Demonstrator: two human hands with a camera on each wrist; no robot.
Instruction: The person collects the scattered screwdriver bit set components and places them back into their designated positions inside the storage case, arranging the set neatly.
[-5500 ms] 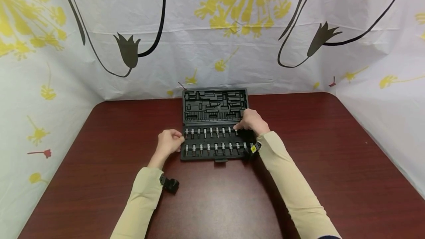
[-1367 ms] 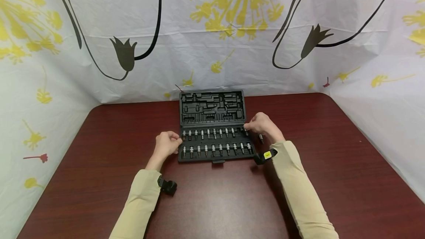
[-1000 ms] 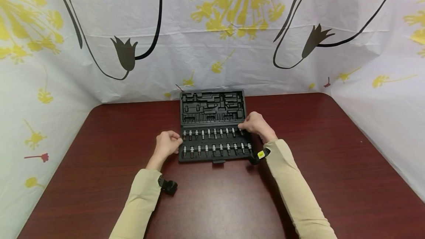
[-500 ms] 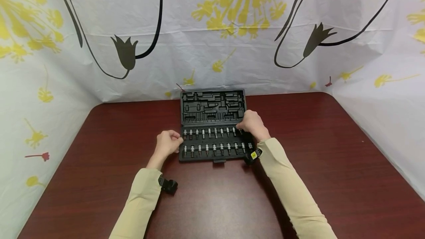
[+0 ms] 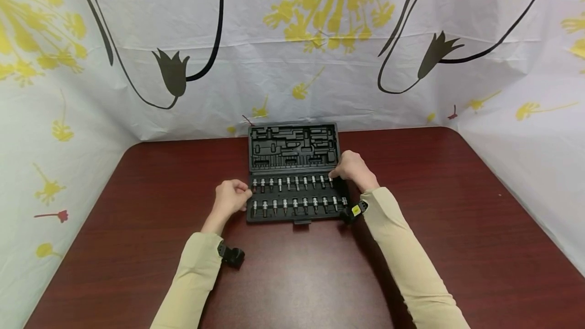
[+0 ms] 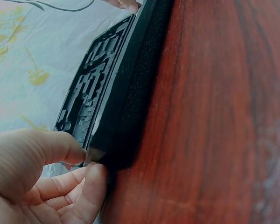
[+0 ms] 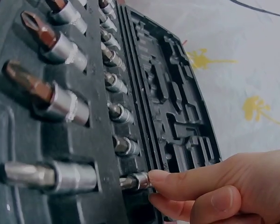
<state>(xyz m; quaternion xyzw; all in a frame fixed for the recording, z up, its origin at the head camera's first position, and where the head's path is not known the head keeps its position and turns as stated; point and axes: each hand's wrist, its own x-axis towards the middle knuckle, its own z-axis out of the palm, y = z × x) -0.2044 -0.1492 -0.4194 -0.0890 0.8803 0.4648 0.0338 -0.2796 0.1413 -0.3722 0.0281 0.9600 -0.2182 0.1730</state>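
An open black socket case (image 5: pixel 297 194) lies on the table, holding two rows of silver bit sockets. My left hand (image 5: pixel 228 198) pinches its left edge; in the left wrist view thumb and index finger meet at the case corner. At the right end of the back row, my right hand (image 5: pixel 354 169) pinches the rear of a bit socket (image 7: pixel 135 181) between thumb and index finger. That bit socket lies in its slot. A larger bit socket (image 7: pixel 56 175) ends the front row. My right wrist hides the table just beside the case.
The case lid (image 5: pixel 294 146) leans open at the back, its moulded recesses bare. Behind the dark red wooden table (image 5: pixel 292 278) hangs a white cloth (image 5: pixel 320 80) with flower prints. A small black camera (image 5: pixel 231 256) sits on the left wrist.
My right hand has brought a bit socket from the case's right side to the back row's last slot. A loose one seen beside the case is now hidden. My left hand stays put.
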